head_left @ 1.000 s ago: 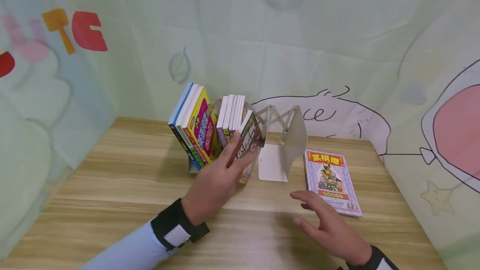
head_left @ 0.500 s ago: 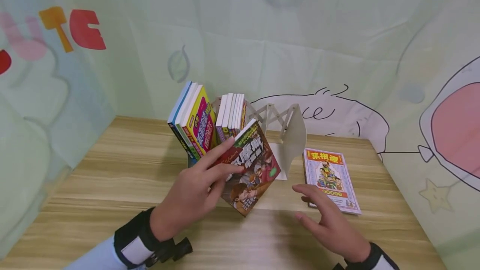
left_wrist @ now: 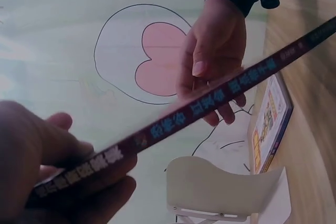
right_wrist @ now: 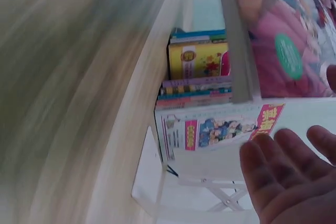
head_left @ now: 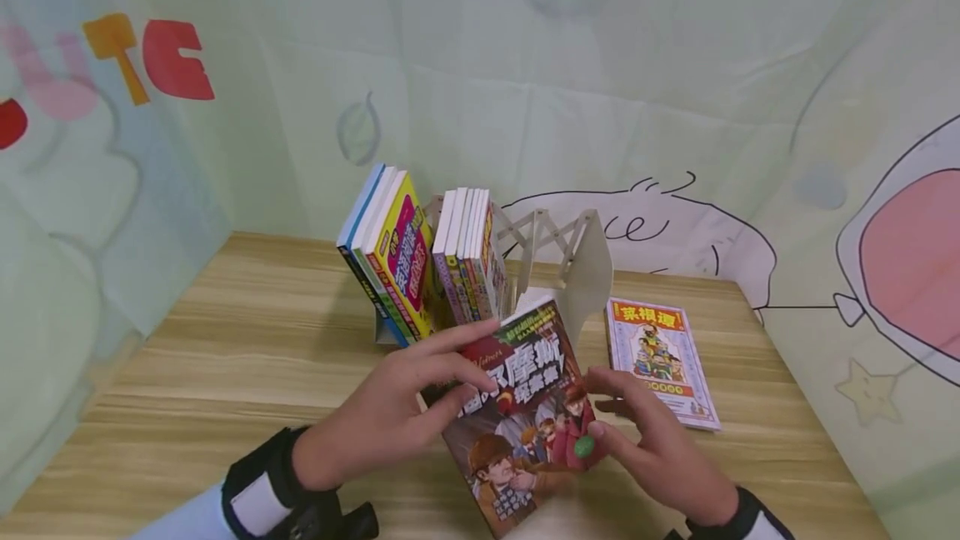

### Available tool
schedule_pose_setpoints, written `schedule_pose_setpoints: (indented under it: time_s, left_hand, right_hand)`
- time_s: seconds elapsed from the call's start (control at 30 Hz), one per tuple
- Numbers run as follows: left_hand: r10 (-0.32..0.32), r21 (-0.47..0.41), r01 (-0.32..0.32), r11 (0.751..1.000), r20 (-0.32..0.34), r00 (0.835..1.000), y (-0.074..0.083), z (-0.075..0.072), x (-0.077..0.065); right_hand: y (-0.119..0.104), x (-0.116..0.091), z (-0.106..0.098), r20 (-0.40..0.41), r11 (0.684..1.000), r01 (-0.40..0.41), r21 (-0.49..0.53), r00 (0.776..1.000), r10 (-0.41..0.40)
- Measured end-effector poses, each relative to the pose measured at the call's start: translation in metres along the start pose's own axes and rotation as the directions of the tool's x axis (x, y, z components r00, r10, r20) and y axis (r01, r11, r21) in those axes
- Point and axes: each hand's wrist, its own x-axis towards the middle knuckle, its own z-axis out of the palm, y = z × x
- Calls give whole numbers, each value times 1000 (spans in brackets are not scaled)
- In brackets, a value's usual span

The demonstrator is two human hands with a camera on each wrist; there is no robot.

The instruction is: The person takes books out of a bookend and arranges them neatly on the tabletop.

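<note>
My left hand (head_left: 382,402) pinches a brown comic-style book (head_left: 517,432) by its left edge. It is tilted, with its cover facing up, above the table in front of the book rack. In the left wrist view the book's dark spine (left_wrist: 199,106) runs diagonally from the left hand's thumb and fingers (left_wrist: 113,163). My right hand (head_left: 660,448) is at the book's right edge, its fingers loosely spread. Seen from the right wrist, a gap shows between those fingers and the book (right_wrist: 286,40); whether the thumb touches it I cannot tell.
Behind stands an expandable beige metal book rack (head_left: 592,269). Leaning in it are large books with a yellow cover (head_left: 405,248) and thinner white-edged books (head_left: 465,248). A purple-bordered book (head_left: 663,361) lies flat to the right on the wooden table (head_left: 225,373).
My left hand has drawn the brown book out of the rack, toward me and right, turning its cover up. The right hand has barely moved; the book now reaches it.
</note>
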Motion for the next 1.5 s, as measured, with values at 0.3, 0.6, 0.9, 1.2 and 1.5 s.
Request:
schedule_pose_setpoints:
  time_s: [0.3,0.6,0.9,1.2,1.5]
  left_hand:
    - [114,-54,-108,993,116,987,-4,6,-5]
    - [123,-22,-121,992,134,983,-9,7,-7]
    - [92,1,-94,996,137,986,-11,9,-6]
    - [-65,90,58,994,82,994,-13,8,-10]
    - [-122,166,108,980,78,989,-19,7,-12]
  right_hand:
    - [-6,-4,4,116,989,-70,131,992,55]
    - [-5,-7,11,86,977,-19,211,996,0]
    - [3,-12,9,38,962,53,268,997,-66]
    - [10,-16,-2,-117,981,63,184,992,-42]
    - [18,-17,-26,-314,995,-73,62,945,89]
